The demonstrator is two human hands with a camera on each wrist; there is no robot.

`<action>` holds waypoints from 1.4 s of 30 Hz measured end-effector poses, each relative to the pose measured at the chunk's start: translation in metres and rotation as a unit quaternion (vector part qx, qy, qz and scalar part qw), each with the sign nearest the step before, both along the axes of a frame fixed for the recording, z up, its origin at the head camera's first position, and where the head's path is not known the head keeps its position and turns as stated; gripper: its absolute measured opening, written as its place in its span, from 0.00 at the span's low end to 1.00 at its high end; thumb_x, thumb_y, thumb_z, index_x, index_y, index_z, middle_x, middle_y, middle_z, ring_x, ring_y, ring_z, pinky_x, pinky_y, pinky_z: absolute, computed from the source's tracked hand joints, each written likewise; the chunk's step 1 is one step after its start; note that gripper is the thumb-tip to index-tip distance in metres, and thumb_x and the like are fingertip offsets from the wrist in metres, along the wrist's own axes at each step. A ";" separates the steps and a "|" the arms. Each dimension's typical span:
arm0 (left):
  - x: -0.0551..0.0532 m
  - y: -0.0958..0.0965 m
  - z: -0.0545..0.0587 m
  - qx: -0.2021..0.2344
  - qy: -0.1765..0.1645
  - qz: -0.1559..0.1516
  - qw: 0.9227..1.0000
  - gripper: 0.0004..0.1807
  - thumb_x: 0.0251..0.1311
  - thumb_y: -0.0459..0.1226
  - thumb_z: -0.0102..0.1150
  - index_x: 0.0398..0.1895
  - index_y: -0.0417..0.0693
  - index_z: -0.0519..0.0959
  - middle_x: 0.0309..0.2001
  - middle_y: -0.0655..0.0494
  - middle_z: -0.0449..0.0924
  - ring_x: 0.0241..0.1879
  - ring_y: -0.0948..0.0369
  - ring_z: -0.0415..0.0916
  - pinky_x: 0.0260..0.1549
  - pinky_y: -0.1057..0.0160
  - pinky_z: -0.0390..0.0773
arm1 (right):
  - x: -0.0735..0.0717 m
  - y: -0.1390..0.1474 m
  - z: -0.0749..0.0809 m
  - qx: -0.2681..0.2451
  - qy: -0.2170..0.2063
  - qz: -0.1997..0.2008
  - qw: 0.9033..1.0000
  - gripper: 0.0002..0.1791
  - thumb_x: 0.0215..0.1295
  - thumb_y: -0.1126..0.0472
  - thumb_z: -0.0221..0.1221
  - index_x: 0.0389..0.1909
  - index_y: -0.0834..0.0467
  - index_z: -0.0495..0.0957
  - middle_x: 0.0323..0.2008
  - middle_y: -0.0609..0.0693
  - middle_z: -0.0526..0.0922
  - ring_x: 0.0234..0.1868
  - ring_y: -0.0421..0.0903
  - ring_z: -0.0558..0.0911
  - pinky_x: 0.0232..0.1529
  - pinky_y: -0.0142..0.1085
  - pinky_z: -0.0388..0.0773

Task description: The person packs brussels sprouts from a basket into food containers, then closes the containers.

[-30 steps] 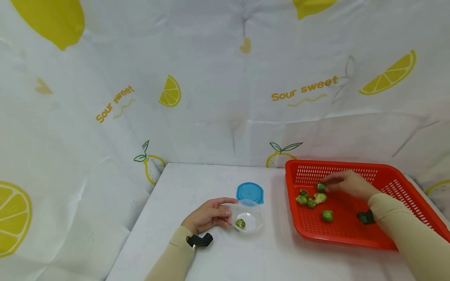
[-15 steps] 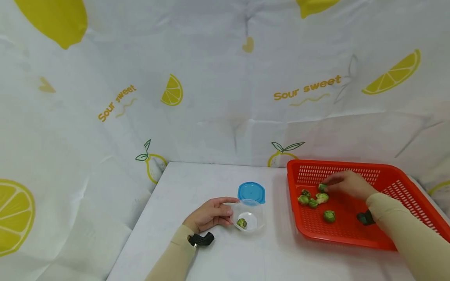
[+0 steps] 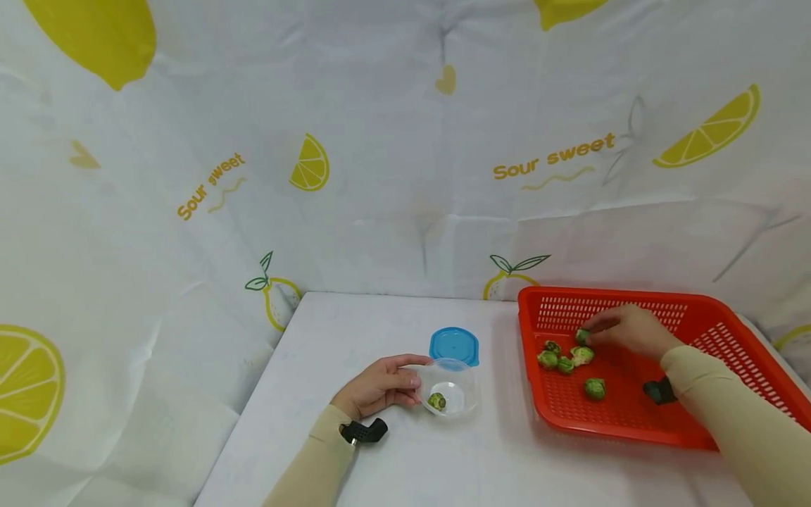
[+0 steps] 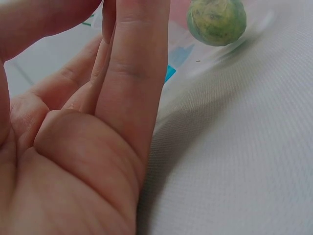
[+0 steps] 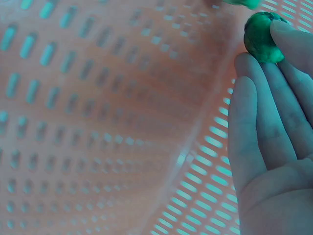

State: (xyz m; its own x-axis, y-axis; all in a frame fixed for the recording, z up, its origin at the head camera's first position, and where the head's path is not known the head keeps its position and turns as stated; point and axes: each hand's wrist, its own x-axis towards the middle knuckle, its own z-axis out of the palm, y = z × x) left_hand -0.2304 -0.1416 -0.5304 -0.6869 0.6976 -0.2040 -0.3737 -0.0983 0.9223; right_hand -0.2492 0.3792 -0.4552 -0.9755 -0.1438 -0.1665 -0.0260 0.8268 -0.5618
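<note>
My left hand point(image 3: 384, 384) holds the near-left side of a clear plastic bowl point(image 3: 465, 389) on the white table, thumb at the rim. A single Brussels sprout point(image 3: 437, 401) lies inside the bowl; through its wall the left wrist view shows the same sprout point(image 4: 216, 22). Over in the red basket point(image 3: 624, 438), my right hand point(image 3: 636, 331) pinches another Brussels sprout point(image 5: 264, 38) between thumb and fingertips. Several more sprouts point(image 3: 565, 365) cluster on the basket's left side, and one sprout point(image 3: 594, 389) sits apart nearer its front.
A blue lid point(image 3: 454, 345) lies on the table just behind the bowl. White cloth point(image 3: 380, 141) printed with lemons hangs behind and to the left of the table point(image 3: 355, 324). The basket's raised walls surround my right hand.
Both hands stay almost where they were, the left on the bowl and the right at the sprout. The head view has shifted very slightly.
</note>
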 end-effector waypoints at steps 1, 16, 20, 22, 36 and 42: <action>0.000 0.000 0.000 -0.001 0.000 0.001 1.000 0.29 0.77 0.29 0.58 0.79 0.43 0.70 0.37 0.54 0.87 0.36 0.63 0.89 0.43 0.66 0.92 | 0.000 0.000 0.003 0.001 -0.001 -0.001 1.000 0.19 0.69 0.51 0.73 0.53 0.58 0.91 0.51 0.57 0.92 0.56 0.61 0.84 0.57 0.62 0.85; -0.001 -0.003 0.000 0.000 0.003 0.000 1.000 0.29 0.77 0.28 0.58 0.79 0.42 0.70 0.37 0.53 0.88 0.36 0.62 0.90 0.42 0.66 0.92 | 0.026 -0.017 0.052 -0.005 0.005 -0.018 1.000 0.29 0.71 0.40 0.70 0.63 0.54 0.87 0.59 0.57 0.89 0.59 0.60 0.82 0.54 0.58 0.87; -0.002 -0.004 -0.001 0.002 0.002 0.000 1.000 0.29 0.77 0.29 0.58 0.79 0.42 0.70 0.37 0.54 0.88 0.36 0.62 0.91 0.42 0.66 0.92 | 0.037 -0.034 0.065 -0.008 0.016 -0.020 1.000 0.30 0.70 0.39 0.71 0.64 0.53 0.87 0.59 0.57 0.88 0.60 0.60 0.81 0.52 0.57 0.87; -0.002 -0.005 -0.002 0.003 0.000 -0.002 1.000 0.29 0.77 0.29 0.59 0.79 0.41 0.69 0.37 0.55 0.88 0.36 0.62 0.91 0.42 0.66 0.92 | 0.042 -0.045 0.071 -0.013 0.024 -0.021 0.999 0.29 0.69 0.39 0.71 0.63 0.53 0.87 0.58 0.57 0.89 0.59 0.60 0.81 0.52 0.57 0.87; -0.004 -0.002 -0.005 0.010 0.009 -0.008 1.000 0.30 0.76 0.26 0.56 0.79 0.40 0.69 0.37 0.55 0.90 0.36 0.61 0.92 0.42 0.65 0.92 | 0.075 -0.150 0.087 -0.097 0.028 -0.025 0.995 0.20 0.65 0.44 0.76 0.55 0.45 0.91 0.47 0.47 0.93 0.48 0.49 0.86 0.42 0.37 0.88; -0.005 -0.002 -0.004 0.009 0.006 -0.007 1.000 0.30 0.76 0.26 0.57 0.79 0.40 0.69 0.36 0.55 0.89 0.35 0.60 0.92 0.42 0.64 0.92 | 0.082 -0.198 0.075 -0.149 0.052 0.002 0.988 0.15 0.65 0.51 0.77 0.51 0.49 0.92 0.43 0.46 0.94 0.45 0.45 0.91 0.49 0.44 0.92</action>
